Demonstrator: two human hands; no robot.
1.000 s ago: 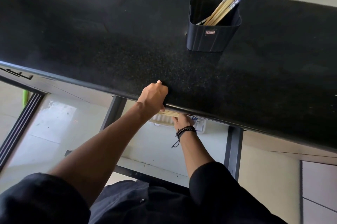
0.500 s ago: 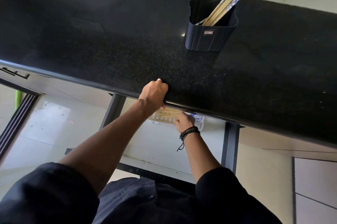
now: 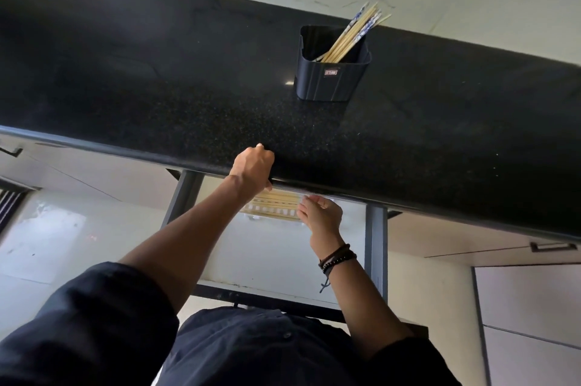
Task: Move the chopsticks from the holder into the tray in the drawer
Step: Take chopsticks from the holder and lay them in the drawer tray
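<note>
On the countertop [image 3: 157, 87], right of centre and toward the back: holder [image 3: 330, 80], with chopsticks [image 3: 349, 40] in it, leaning right. Below the front edge: drawer [image 3: 375, 244], pulled out toward the person. In its back part, partly under the countertop: tray [image 3: 270, 212]. Across the tray, left to right: laid chopsticks [image 3: 276, 198]. Left hand [image 3: 251, 168] hooked over the front edge, above the tray's left end; right hand [image 3: 320, 216] at its right end.

The counter [image 3: 157, 87] is speckled black, the holder [image 3: 330, 84] dark, chopsticks [image 3: 349, 36] tan or blue-patterned.
</note>
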